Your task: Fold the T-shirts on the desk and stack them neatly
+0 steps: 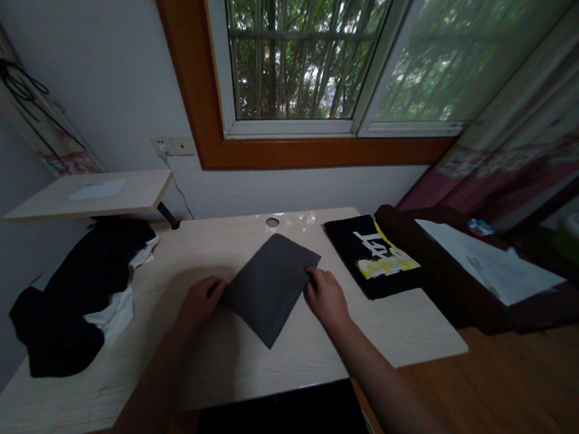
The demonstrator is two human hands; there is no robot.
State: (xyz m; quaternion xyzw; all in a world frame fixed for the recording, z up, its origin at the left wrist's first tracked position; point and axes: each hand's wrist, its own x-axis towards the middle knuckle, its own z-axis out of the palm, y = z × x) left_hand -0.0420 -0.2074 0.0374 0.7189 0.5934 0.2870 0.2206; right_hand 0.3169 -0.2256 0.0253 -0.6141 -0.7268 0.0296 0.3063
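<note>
A flat dark grey rectangular board (274,288) is held at a slant above the middle of the table. At its left corner, my left hand (202,301) pinches the edge between thumb and fingers. My right hand (327,295) grips the right edge, close to the upper right corner. The board's face is plain, and whether it is stiff card or plastic I cannot tell. To the right of my right hand lies a neatly folded black T-shirt (344,243) with a white and yellow print. A heap of black and white clothing (82,293) is at the far left, apart from my left hand.
The pale wooden table (404,342) has a round cable hole (272,223) near its back edge. A small raised shelf (141,185) stands over the back left with a paper on it. On the right, a dark brown piece of furniture (394,219) bears a large white sheet (488,261).
</note>
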